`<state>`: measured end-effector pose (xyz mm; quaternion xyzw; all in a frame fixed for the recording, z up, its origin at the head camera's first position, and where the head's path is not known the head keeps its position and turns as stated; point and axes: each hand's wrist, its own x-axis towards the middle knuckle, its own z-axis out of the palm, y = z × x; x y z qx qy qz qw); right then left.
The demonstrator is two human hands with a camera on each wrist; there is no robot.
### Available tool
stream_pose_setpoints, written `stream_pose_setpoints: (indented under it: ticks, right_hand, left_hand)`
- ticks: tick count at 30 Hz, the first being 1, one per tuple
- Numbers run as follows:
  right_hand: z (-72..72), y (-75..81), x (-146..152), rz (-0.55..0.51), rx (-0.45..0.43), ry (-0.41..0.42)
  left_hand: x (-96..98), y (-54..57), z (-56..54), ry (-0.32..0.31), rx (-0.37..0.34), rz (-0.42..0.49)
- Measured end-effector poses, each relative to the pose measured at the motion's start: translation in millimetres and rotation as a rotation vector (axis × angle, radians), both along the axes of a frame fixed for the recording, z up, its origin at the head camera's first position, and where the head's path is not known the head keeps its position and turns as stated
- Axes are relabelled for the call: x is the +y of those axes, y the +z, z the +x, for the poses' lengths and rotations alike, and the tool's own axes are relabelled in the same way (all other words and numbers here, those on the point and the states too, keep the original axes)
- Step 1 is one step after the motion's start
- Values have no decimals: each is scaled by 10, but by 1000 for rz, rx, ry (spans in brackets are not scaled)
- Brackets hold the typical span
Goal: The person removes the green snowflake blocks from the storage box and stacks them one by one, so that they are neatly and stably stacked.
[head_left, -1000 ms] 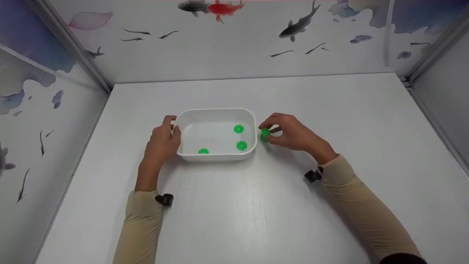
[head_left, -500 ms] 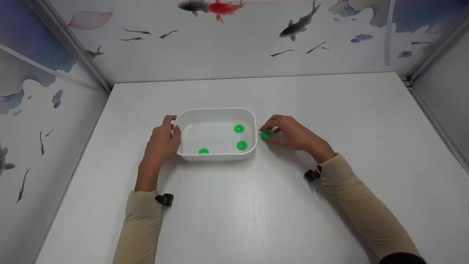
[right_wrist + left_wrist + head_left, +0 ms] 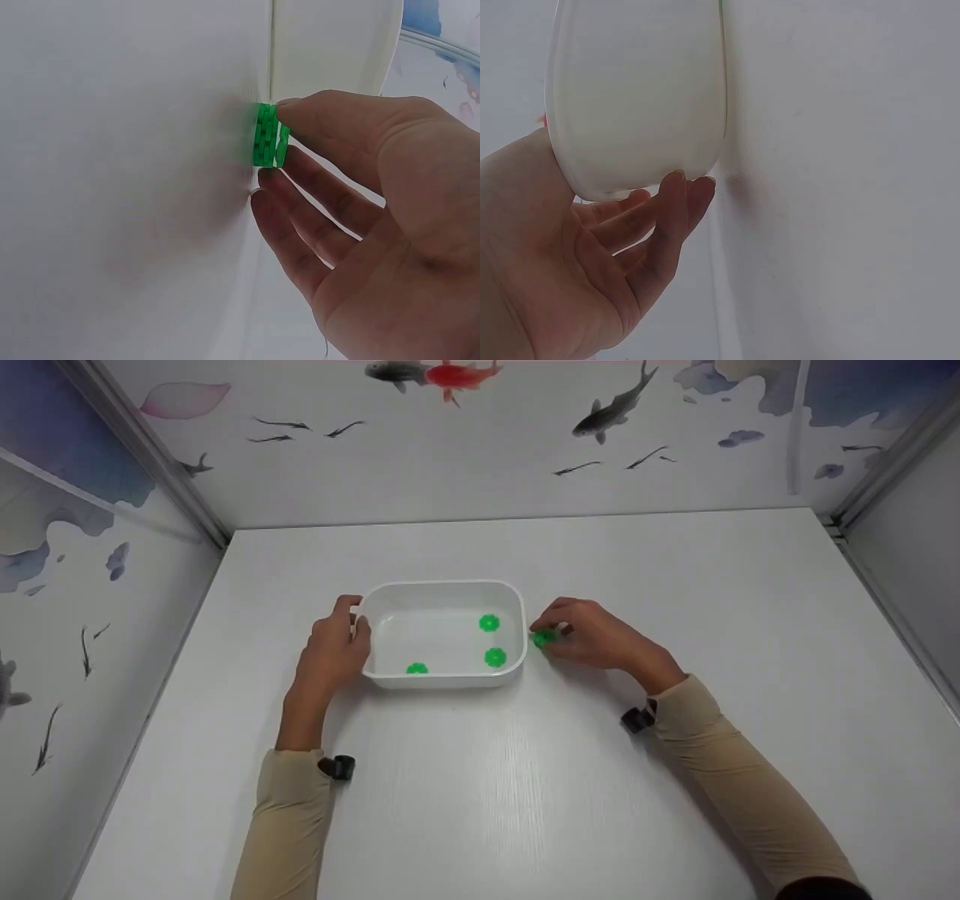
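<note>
My left hand [image 3: 328,651] grips the left end of a white plastic box [image 3: 442,681]. In the left wrist view its curled fingertips touch the end wall [image 3: 637,97]. Three green flower-shaped pieces [image 3: 489,622] lie in the box, two at the right and one by the near wall. Just outside the right wall, my right hand [image 3: 589,634] pinches green flower-shaped pieces [image 3: 543,638] with thumb and fingers. The right wrist view shows them as a small stack [image 3: 265,135] on the table, its outermost piece [image 3: 283,146] slightly tilted away from the others.
The white table [image 3: 465,780] extends around the box on all sides. A back panel [image 3: 480,465] with painted fish and side panels [image 3: 82,607] enclose it. A small black camera sits on each wrist [image 3: 637,720].
My right hand has sunk slightly, and the green pieces in its fingers sit lower beside the box. The left hand and the box stay put.
</note>
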<state>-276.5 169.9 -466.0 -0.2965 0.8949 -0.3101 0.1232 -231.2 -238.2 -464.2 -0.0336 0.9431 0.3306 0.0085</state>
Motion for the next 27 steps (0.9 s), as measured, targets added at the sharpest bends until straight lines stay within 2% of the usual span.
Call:
stream_pose_setpoints:
  ticks: [27]
  right_hand:
    - [6,-37,19,-11,7,-11]
  left_hand:
    - [18,15,-1,10,-7,-1]
